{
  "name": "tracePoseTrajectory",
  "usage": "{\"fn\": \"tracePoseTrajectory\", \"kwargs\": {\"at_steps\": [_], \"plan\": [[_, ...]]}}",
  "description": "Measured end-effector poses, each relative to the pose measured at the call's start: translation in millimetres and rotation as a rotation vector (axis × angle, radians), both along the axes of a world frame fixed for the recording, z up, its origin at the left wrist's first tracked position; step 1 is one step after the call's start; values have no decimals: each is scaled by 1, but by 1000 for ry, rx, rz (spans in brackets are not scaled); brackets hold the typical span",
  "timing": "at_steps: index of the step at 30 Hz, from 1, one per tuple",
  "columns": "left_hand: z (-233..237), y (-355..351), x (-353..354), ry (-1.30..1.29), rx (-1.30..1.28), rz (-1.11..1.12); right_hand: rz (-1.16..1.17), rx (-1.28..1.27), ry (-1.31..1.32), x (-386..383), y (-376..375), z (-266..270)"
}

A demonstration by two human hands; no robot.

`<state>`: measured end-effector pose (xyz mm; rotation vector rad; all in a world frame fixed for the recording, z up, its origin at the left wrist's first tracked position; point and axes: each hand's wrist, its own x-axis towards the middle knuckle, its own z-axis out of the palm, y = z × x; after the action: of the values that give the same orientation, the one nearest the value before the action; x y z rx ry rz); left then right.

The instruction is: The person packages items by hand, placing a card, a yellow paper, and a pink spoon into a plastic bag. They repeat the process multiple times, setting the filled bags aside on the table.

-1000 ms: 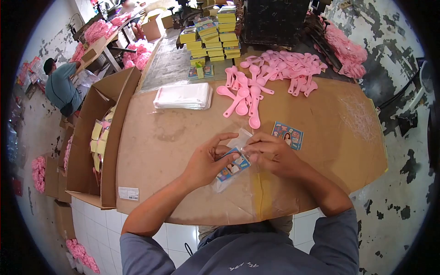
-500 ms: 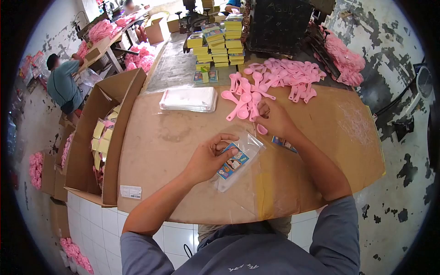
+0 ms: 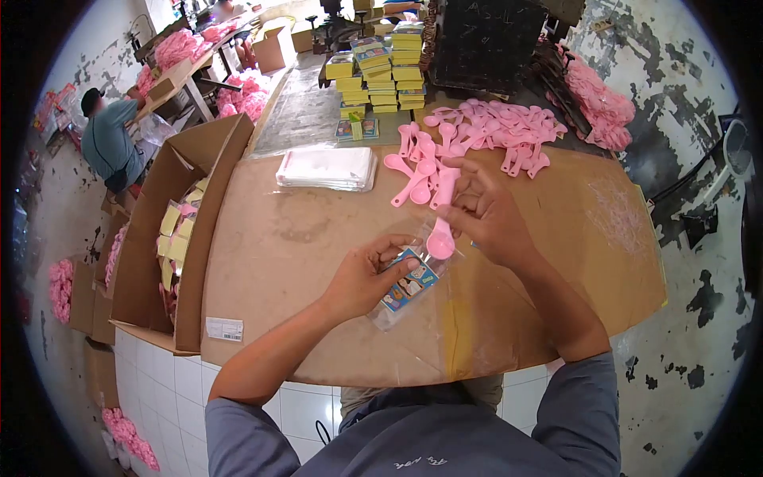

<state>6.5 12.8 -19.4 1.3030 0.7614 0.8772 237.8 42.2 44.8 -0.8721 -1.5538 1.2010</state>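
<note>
My left hand point(image 3: 359, 277) is closed on a clear plastic bag point(image 3: 388, 321), thumb on top, with a blue printed card point(image 3: 413, 286) showing inside it. Between the fingers and thumb of my right hand point(image 3: 491, 221) is a pink measuring scoop point(image 3: 440, 245), its bowl pointing down toward me. The bowl overlaps the bag's open end in this view. Just beyond, a loose group of pink scoops point(image 3: 419, 192) joins a larger heap point(image 3: 501, 126). Another printed card is mostly hidden beneath my right hand.
A stack of clear bags point(image 3: 326, 168) lies at the back left of the cardboard-covered table point(image 3: 294, 230). Tall card stacks point(image 3: 373, 71) stand behind. An open carton point(image 3: 226, 187) with packed pieces sits along the left edge. A co-worker point(image 3: 114, 139) sits farther left.
My right hand has picked up a pink scoop and brought it toward the bag's mouth. My left hand still holds the bag, nearly in the same place.
</note>
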Motion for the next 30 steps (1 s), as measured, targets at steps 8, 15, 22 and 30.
{"fn": "tracePoseTrajectory", "kwargs": {"at_steps": [8, 15, 22, 30], "plan": [[7, -1, -5, 117, -14, -29, -25, 85, 108, -17, -10, -22], [8, -1, -6, -42, -74, -42, 65, 238, -209, 0, -4, -36], [14, 1, -14, -24, -100, -161, 274, 376, -341, -3, -11, 17], [13, 0, -6, -35, 391, 58, 28, 944, -699, -5, -31, 65]]}}
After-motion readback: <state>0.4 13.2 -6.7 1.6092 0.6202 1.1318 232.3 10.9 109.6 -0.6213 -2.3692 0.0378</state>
